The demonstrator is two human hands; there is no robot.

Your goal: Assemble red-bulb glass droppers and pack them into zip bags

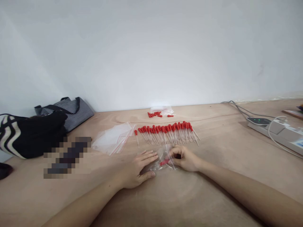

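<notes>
A clear zip bag (155, 166) lies on the table between my hands, with red rubber bulbs (164, 162) showing in it. My left hand (142, 168) rests flat at the bag's left side, fingers stretched out and thumb apart. At the opposite side, my right hand (183, 158) has thumb and fingers pinched on the bag near its opening; whether it also grips a bulb is hidden. Just beyond the hands, a long row of glass droppers (169, 134) with red bulbs lies side by side. One dropper (136, 135) sits slightly apart at the row's left end.
A stack of flat zip bags (111, 138) lies left of the droppers. Loose red bulbs (153, 114) and a bag of thin clear tubes (163, 110) are near the wall. Black and striped bags (73, 110) stand left; a power strip (276, 134) with cables is right.
</notes>
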